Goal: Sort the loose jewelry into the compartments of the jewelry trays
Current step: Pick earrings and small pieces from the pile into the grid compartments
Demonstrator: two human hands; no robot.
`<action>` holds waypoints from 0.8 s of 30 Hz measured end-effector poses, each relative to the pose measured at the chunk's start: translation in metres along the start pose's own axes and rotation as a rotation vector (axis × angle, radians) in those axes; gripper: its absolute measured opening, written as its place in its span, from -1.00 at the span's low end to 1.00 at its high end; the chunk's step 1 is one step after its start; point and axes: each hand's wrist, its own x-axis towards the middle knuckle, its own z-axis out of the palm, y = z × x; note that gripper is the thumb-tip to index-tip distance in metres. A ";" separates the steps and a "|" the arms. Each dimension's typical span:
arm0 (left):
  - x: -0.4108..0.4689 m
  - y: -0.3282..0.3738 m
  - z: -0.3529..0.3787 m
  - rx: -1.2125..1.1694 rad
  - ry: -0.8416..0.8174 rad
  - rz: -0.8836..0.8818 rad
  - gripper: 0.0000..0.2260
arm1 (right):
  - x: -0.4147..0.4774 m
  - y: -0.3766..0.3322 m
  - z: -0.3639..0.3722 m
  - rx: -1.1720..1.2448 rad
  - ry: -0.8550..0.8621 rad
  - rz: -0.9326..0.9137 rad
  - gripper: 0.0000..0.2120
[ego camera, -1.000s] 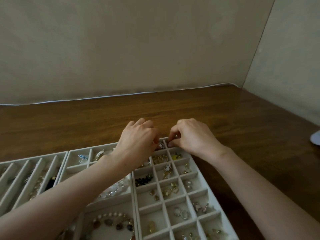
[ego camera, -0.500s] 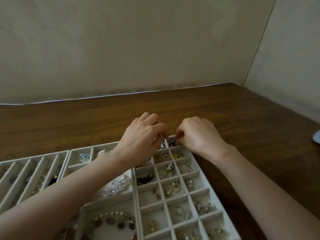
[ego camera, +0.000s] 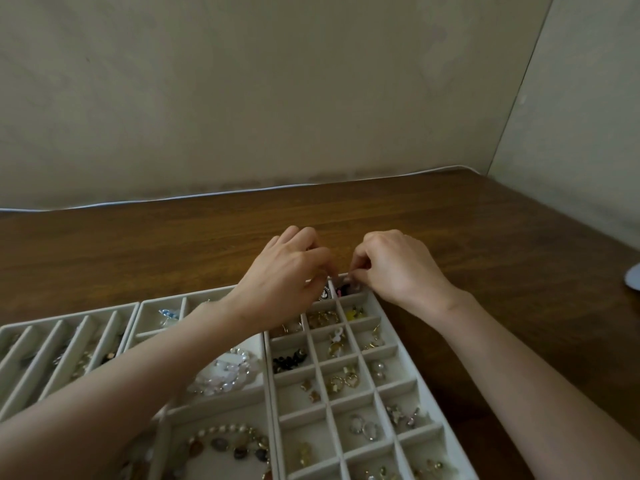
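Observation:
A pale grid tray point(ego camera: 408, 362) holds small earrings and charms in many square compartments. My right hand point(ego camera: 398, 268) hovers over its far right corner, thumb and forefinger pinching a tiny piece above the compartment with a dark and pink piece point(ego camera: 343, 291). My left hand point(ego camera: 287, 275) is just to the left, its fingers curled down over the neighbouring compartment with a round black-and-white piece point(ego camera: 325, 293). Its fingertips are hidden, so I cannot tell whether it holds anything.
A middle tray point(ego camera: 152, 306) with larger compartments holds a crystal bracelet point(ego camera: 225, 372) and a pearl and stone bracelet point(ego camera: 225, 438). A tray of long slots point(ego camera: 52, 327) lies at the left. All rest on a brown wooden table point(ego camera: 485, 254) against a wall. A pale object point(ego camera: 633, 280) shows at the right edge.
Both hands have shifted slightly away from me toward the tray's far corner and drawn a little apart. The right fingertips now pinch over the corner compartment.

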 end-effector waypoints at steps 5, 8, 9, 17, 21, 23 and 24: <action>0.017 0.001 -0.004 0.016 -0.146 -0.041 -0.85 | 0.004 0.011 -0.012 0.243 -0.018 0.088 -0.94; 0.029 0.002 -0.001 0.028 -0.258 -0.050 -0.86 | 0.005 0.020 -0.019 0.376 -0.004 0.167 -0.94; 0.031 0.003 0.000 0.029 -0.285 -0.056 -0.86 | 0.005 0.024 -0.020 0.407 -0.007 0.192 -0.94; 0.043 0.009 0.000 0.073 -0.433 -0.019 -0.85 | 0.009 0.033 -0.016 0.484 -0.019 0.255 -0.93; 0.049 0.012 -0.001 0.063 -0.503 -0.012 -0.84 | 0.009 0.031 -0.012 0.516 -0.012 0.248 -0.93; 0.052 0.012 -0.003 0.056 -0.551 -0.024 -0.83 | 0.011 0.033 -0.009 0.564 -0.022 0.262 -0.93; 0.054 0.012 -0.004 0.046 -0.577 -0.032 -0.83 | 0.012 0.034 -0.009 0.600 -0.035 0.275 -0.94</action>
